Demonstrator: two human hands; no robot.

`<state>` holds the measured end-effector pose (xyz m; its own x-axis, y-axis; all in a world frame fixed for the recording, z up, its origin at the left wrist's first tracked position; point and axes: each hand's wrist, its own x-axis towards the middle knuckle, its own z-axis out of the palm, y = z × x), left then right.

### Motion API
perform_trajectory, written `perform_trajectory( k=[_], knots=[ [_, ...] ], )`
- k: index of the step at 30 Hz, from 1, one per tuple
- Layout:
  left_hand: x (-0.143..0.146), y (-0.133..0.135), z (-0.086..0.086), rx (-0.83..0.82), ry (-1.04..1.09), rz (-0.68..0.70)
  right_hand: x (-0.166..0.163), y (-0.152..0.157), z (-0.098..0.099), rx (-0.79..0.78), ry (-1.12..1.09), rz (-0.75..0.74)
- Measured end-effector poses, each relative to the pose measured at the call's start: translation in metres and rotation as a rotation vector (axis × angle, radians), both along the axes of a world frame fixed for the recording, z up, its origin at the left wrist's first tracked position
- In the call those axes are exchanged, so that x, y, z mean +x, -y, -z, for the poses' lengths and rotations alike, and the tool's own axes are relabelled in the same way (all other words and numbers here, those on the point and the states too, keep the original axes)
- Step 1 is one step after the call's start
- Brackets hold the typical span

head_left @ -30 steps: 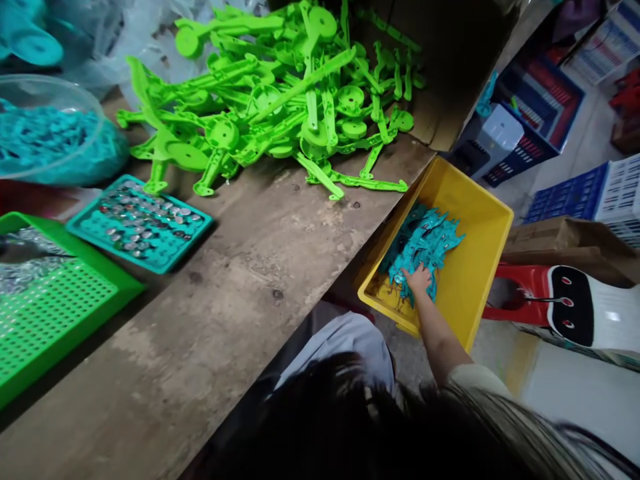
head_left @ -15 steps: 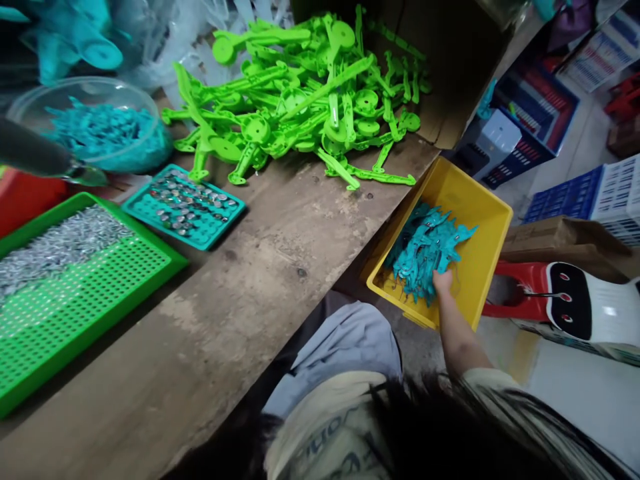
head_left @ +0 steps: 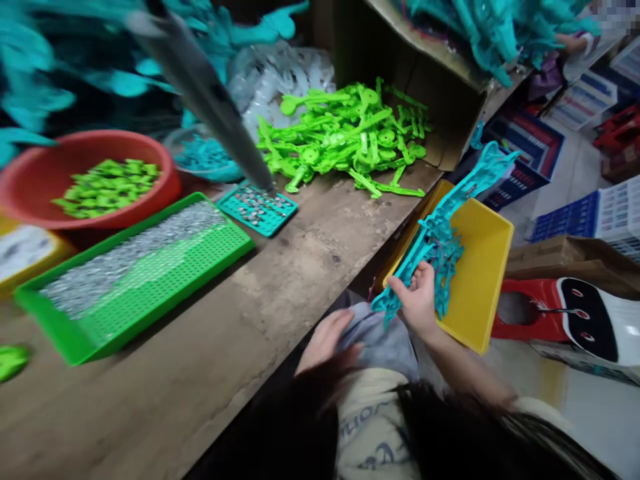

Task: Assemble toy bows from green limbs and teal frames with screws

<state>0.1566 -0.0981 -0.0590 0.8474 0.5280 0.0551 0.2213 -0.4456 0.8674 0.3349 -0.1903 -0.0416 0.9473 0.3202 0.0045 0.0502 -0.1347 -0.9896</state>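
My right hand (head_left: 420, 300) is closed around the lower part of a long turquoise plastic piece (head_left: 443, 210), lifted at a slant over the yellow bin (head_left: 487, 273). The piece has a ribbed, hollow frame and may be more than one part together. More turquoise pieces (head_left: 447, 273) lie in the bin behind my wrist. Over my lap, beside the table edge, my left hand (head_left: 325, 339) has its fingers stretched out and holds nothing visible. Dark hair covers its wrist.
On the wooden table (head_left: 280, 280) lie a heap of lime-green parts (head_left: 350, 133), a small turquoise tray of metal bits (head_left: 257, 210), a green tray of silvery pieces (head_left: 150, 267) and a red bowl (head_left: 173, 180). A grey, rod-shaped tool (head_left: 215, 100) hangs above. A person's hand (head_left: 573, 44) shows at upper right.
My right hand has come up out of the yellow bin with a long turquoise piece. My left hand has come into view over my lap. The view has shifted, showing the red bowl.
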Motion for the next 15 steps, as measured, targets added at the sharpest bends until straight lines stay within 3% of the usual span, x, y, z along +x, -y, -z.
perform_trajectory(
  k=[3, 5, 7, 10, 15],
  knots=[
    [-0.006, -0.011, -0.008, -0.104, 0.086, -0.006, -0.033, -0.013, -0.035, 0.052, -0.082, -0.424],
    [-0.022, -0.019, -0.011, -0.198, 0.09, -0.164, -0.034, -0.015, -0.05, -0.063, 0.008, -0.66],
    [-0.043, -0.025, -0.013, -0.267, 0.082, -0.331, -0.026, -0.024, -0.054, -0.115, 0.192, -0.558],
    [-0.068, -0.027, -0.013, -0.3, 0.069, -0.423, -0.024, -0.056, -0.044, -0.027, 0.294, -0.381],
    [-0.083, -0.025, -0.013, -0.188, 0.08, -0.529, -0.052, -0.102, -0.029, 0.073, -0.086, -0.542]
  ],
)
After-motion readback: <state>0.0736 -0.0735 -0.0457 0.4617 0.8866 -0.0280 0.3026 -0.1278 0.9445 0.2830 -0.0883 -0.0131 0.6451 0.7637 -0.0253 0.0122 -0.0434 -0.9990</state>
